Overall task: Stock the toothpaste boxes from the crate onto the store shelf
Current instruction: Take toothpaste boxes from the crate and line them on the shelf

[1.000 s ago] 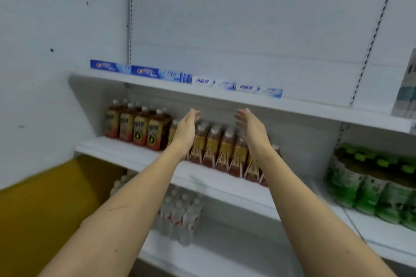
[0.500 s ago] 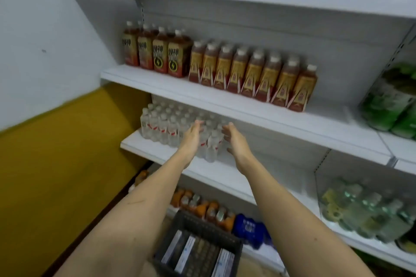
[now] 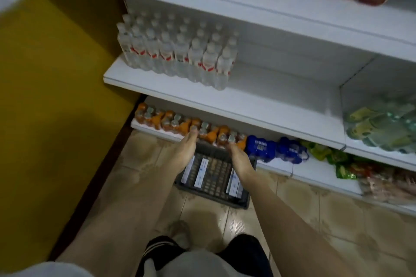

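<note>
A dark plastic crate (image 3: 234, 201) sits on the tiled floor against the lowest shelf. Inside lie white and blue toothpaste boxes: two along its left side (image 3: 201, 172) and a few at its right side (image 3: 234, 184). My left hand (image 3: 185, 152) hovers above the crate's left rim with straight fingers and holds nothing. My right hand (image 3: 239, 158) hangs over the crate's right part, fingers relaxed, also holding nothing. The top shelf with the stocked toothpaste boxes is out of view.
Clear water bottles (image 3: 177, 51) stand on the white middle shelf (image 3: 258, 101). Orange drink bottles (image 3: 180, 122), blue packs (image 3: 261, 147) and green snack bags (image 3: 331, 155) line the lowest shelf. A yellow wall panel (image 3: 51, 87) is at left. My knees show at the bottom.
My view has swung down from the upper shelves to the floor. Both hands have dropped from the upper shelf level to just above the crate, still holding nothing.
</note>
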